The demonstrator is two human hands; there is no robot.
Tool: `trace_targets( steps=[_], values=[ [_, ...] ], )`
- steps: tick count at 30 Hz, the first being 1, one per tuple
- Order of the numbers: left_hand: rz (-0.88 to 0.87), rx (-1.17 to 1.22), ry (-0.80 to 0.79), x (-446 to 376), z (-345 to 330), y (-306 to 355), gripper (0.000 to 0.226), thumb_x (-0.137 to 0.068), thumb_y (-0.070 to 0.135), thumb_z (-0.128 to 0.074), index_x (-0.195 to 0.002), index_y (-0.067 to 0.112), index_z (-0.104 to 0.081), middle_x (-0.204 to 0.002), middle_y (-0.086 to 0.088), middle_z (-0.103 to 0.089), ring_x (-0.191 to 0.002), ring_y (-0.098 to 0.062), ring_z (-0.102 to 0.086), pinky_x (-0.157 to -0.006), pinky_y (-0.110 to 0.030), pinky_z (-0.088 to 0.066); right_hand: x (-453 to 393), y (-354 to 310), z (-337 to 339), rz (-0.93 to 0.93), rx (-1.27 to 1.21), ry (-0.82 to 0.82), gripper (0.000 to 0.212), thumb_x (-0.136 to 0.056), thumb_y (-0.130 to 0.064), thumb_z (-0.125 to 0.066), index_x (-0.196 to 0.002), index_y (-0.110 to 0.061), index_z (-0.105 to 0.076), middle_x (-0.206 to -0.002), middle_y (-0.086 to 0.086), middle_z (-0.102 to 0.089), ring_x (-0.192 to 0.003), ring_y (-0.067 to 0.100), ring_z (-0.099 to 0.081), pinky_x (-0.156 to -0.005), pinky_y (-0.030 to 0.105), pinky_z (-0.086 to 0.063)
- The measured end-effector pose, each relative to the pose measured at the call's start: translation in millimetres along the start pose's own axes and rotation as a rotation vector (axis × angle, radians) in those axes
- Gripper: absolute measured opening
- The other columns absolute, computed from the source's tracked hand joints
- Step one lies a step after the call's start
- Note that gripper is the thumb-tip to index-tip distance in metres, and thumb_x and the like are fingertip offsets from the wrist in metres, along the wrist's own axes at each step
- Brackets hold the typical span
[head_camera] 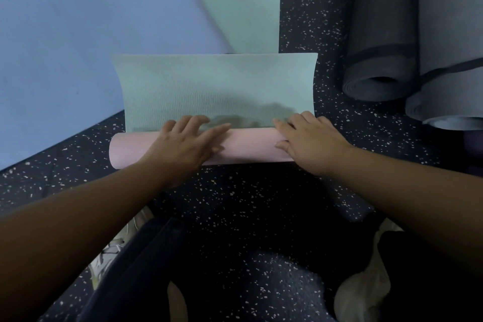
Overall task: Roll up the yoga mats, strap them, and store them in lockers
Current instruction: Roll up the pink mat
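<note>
Mat [214,86] on speckled floor [248,191]

Partly rolled mat [214,91] lies at frame centre on the floor [261,191], its rolled part [251,146] on the near side. Left hand [183,144] rests on the roll at 9 o'clock, right hand [311,138] at 3 o'clock. Flat mat [78,47] lies at 10 o'clock, overlapping the far unrolled end. Two rolled mats [381,34] lie side by side at 2 o'clock, apart from the centre mat.
</note>
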State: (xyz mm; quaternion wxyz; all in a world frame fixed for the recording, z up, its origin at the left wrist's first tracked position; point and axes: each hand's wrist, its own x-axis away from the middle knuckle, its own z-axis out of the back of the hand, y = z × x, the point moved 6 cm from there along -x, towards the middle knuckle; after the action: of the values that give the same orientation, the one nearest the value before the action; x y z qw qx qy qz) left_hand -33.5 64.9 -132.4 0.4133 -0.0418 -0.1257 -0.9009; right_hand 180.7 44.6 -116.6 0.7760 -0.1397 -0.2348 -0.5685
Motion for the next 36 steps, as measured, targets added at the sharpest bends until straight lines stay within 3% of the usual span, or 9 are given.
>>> trace_targets(
  steps=[6,10,13,16,19,23,27,36],
  values=[
    [-0.102,-0.101,0.044,-1,-3,6,0.062,-0.081,0.032,-0.046,-0.142,0.03,-0.033,-0.123,-0.011,-0.049,-0.104,-0.03,-0.049,-0.083,-0.042,-0.036,-10,5,5,-0.077,-0.046,-0.088,0.054,-0.102,-0.046,-0.016,-0.15,-0.022,-0.016,-0.142,0.007,-0.04,-0.129,0.025,-0.034,-0.102,0.044,-0.03],
    [-0.058,-0.057,-0.002,-3,0,9,0.056,-0.088,0.045,-0.037,-0.141,0.024,-0.035,-0.128,-0.014,-0.056,-0.112,-0.034,-0.057,-0.086,-0.051,-0.046,-12,7,7,-0.163,-0.115,-0.052,0.045,-0.103,-0.042,-0.018,-0.135,-0.016,-0.035,-0.133,0.007,-0.048,-0.123,0.026,-0.04,-0.098,0.043,-0.033],
    [0.02,-0.054,-0.121,-8,-3,6,0.062,-0.089,0.058,-0.026,-0.144,0.03,-0.03,-0.136,-0.009,-0.054,-0.125,-0.032,-0.051,-0.094,-0.06,-0.04,-12,0,12,-0.166,-0.144,0.066,0.029,-0.101,-0.027,-0.035,-0.128,-0.014,-0.039,-0.129,0.006,-0.048,-0.119,0.025,-0.042,-0.097,0.039,-0.032],
    [0.098,-0.065,-0.147,-15,-2,1,0.068,-0.089,0.063,-0.007,-0.151,0.038,-0.012,-0.154,-0.003,-0.032,-0.145,-0.026,-0.022,-0.11,-0.058,-0.018,-10,-11,14,-0.061,-0.152,0.129,0.05,-0.087,-0.006,-0.047,-0.136,-0.014,-0.037,-0.133,0.004,-0.044,-0.123,0.025,-0.038,-0.103,0.036,-0.027],
    [0.135,-0.068,-0.187,-23,2,-3,0.063,-0.092,0.06,-0.01,-0.15,0.042,0.005,-0.16,0.002,-0.015,-0.148,-0.02,-0.001,-0.115,-0.053,-0.004,-8,-15,16,-0.035,-0.191,0.149,0.057,-0.086,-0.004,-0.042,-0.141,-0.014,-0.033,-0.14,0.004,-0.038,-0.13,0.023,-0.032,-0.107,0.034,-0.019],
    [0.141,-0.047,-0.223,-24,1,-3,0.062,-0.093,0.059,-0.011,-0.15,0.042,0.007,-0.16,0.002,-0.014,-0.148,-0.02,0.002,-0.115,-0.054,-0.002,-11,-14,10,-0.049,-0.234,0.061,0.061,-0.092,-0.008,-0.035,-0.15,-0.016,-0.018,-0.155,0.002,-0.022,-0.143,0.019,-0.018,-0.118,0.041,-0.007],
    [0.154,-0.033,-0.215,-20,1,2,0.06,-0.096,0.056,-0.015,-0.15,0.042,0.006,-0.159,0.001,-0.014,-0.148,-0.02,-0.001,-0.115,-0.053,-0.004,-12,-12,7,-0.047,-0.235,-0.027,0.063,-0.096,-0.013,-0.031,-0.153,-0.018,-0.004,-0.161,-0.003,-0.007,-0.147,0.014,-0.003,-0.119,0.043,0.001],
    [0.198,0.088,-0.31,-34,7,-8,0.057,-0.096,0.058,-0.014,-0.15,0.045,0.0,-0.158,0.006,-0.018,-0.148,-0.017,-0.007,-0.116,-0.053,-0.005,-3,-18,6,0.025,-0.194,0.072,0.078,-0.088,-0.006,-0.037,-0.153,-0.015,0.005,-0.159,-0.002,0.016,-0.147,0.016,0.014,-0.117,0.042,0.009]
  ],
)
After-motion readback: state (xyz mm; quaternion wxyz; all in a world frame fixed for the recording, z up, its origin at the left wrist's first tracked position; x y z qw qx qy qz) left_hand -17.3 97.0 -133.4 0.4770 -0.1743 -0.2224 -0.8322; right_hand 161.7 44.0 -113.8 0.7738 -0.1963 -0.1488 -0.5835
